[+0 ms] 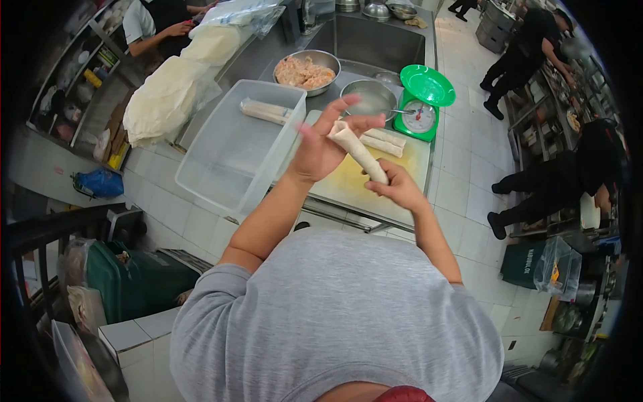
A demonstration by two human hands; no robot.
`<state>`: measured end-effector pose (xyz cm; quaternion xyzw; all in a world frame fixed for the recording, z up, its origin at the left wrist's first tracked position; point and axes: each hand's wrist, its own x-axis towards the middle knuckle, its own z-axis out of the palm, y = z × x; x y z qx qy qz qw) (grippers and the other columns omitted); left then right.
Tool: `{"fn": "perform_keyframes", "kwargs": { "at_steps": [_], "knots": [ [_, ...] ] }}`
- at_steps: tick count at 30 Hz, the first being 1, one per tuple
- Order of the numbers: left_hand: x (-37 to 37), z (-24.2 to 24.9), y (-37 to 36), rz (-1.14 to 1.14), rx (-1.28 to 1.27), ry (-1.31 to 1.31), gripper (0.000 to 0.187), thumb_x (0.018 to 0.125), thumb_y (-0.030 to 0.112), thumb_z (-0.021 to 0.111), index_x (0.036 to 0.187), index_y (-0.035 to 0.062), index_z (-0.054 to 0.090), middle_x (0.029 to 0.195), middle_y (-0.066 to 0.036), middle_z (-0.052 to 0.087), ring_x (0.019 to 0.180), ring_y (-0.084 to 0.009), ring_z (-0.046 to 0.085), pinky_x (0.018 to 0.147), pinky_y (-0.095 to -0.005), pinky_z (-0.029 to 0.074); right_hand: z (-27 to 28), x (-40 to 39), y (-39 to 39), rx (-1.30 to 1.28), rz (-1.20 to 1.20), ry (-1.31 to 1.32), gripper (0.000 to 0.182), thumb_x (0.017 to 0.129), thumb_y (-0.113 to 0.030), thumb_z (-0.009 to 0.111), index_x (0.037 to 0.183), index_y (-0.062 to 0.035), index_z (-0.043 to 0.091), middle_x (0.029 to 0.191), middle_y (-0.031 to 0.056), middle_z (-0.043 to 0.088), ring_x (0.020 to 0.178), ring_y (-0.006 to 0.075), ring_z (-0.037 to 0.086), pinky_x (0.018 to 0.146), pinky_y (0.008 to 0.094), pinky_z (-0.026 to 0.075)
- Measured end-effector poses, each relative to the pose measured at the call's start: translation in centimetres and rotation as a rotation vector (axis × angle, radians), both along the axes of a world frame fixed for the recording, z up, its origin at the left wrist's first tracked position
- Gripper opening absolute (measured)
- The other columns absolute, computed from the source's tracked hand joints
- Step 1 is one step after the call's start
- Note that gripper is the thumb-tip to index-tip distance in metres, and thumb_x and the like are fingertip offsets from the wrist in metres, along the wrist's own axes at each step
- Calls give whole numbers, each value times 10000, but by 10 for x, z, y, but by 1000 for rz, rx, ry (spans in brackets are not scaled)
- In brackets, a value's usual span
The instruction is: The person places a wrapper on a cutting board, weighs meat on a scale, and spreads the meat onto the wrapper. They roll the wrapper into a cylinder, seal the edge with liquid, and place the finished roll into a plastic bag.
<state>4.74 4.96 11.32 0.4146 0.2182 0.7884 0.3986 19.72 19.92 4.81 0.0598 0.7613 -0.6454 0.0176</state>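
My right hand (400, 185) grips the lower end of a pale rolled wrapper (362, 154), which is tilted above the cutting board (335, 179). Beside the roll's upper end, my left hand (325, 144) is raised with its fingers spread. More rolls (384, 142) lie on the board behind the held one. To the left stands a clear plastic bin (218, 164) with wrapped rolls (266, 111) inside. A metal bowl (329, 59) of pinkish filling (303, 72) is beyond it, and a second metal bowl (368, 98) with a utensil sits nearer the green scale (418, 117).
Stacked pale wrapper sheets (164, 100) lie at the left. A sink (378, 43) is at the back. One person (157, 27) works at the upper left; others (529, 50) stand at the right-hand shelves. A green bin (140, 281) is at lower left.
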Motion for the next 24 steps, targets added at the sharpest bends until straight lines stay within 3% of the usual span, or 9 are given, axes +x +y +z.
{"fn": "perform_keyframes", "kwargs": {
  "at_steps": [2, 3, 6, 10, 13, 16, 17, 20, 24],
  "knots": [
    [-4, 8, -15, -243, 7, -362, 1131, 645, 817, 552, 1464, 108, 227, 1385, -238, 406, 1300, -367, 401, 1133, -493, 166, 20, 3, 17, 334, -9, 170, 266, 782, -139, 716, 1008, -48, 610, 784, 48, 601, 738, 171, 595, 655, 330, 469],
    [-11, 3, -18, -281, -78, -386, 1214, 615, 851, 528, 1503, 137, 108, 1490, -247, 232, 1326, -369, 370, 1104, -491, 254, 42, 5, 26, 541, 19, 204, 273, 770, -142, 717, 1008, -55, 615, 784, 65, 609, 738, 197, 604, 655, 345, 470],
    [-40, -51, -11, -563, -461, 160, 1154, 653, 787, 596, 1483, 103, 178, 1387, -235, 410, 1224, -328, 499, 1045, -445, 375, 76, -8, 34, 1118, 141, 159, 298, 736, -157, 722, 1006, -72, 631, 804, 112, 628, 750, 261, 617, 678, 368, 478],
    [-27, -102, 12, -537, -717, 475, 562, 776, 394, 735, 1158, 35, 530, 957, -89, 627, 845, -160, 624, 773, -302, 495, 121, -40, 20, 1501, 398, 104, 275, 734, -178, 718, 977, -72, 645, 790, 117, 638, 727, 257, 620, 703, 353, 492],
    [-16, -96, 19, -215, -731, 426, 276, 801, 251, 739, 925, 46, 601, 795, -28, 623, 735, -116, 598, 678, -265, 463, 127, -77, 46, 887, 325, 265, 235, 789, -259, 690, 933, -78, 652, 772, 130, 642, 695, 252, 614, 705, 347, 503],
    [-23, -96, 22, 74, -735, 355, 203, 805, 204, 737, 816, 54, 600, 727, -11, 600, 689, -104, 586, 635, -252, 455, 87, -132, 83, -135, -104, 295, 293, 827, -358, 666, 910, -78, 678, 744, 115, 667, 666, 222, 637, 670, 347, 511],
    [-26, -97, 23, 164, -739, 342, 200, 806, 197, 736, 798, 56, 595, 709, -9, 594, 675, -102, 584, 629, -250, 457, 43, -159, 108, 103, -227, 238, 421, 879, -474, 573, 977, -81, 687, 947, 167, 663, 925, 275, 627, 856, 433, 478],
    [-32, -91, 20, 309, -664, 308, 196, 810, 174, 734, 767, 62, 580, 684, -10, 591, 617, -92, 564, 600, -244, 454, -45, -161, 94, 1344, -337, 164, 517, 899, -539, 486, 1039, -86, 691, 1199, 228, 556, 1212, 358, 457, 1014, 564, 326],
    [-30, -74, 15, 426, -647, 283, 199, 826, 164, 724, 739, 64, 575, 649, -2, 579, 582, -79, 544, 554, -232, 446, -56, -144, 86, 1412, -160, -74, 586, 906, -578, 420, 1054, -81, 692, 1325, 246, 449, 1325, 410, 294, 1061, 629, 178]
  ]
}}
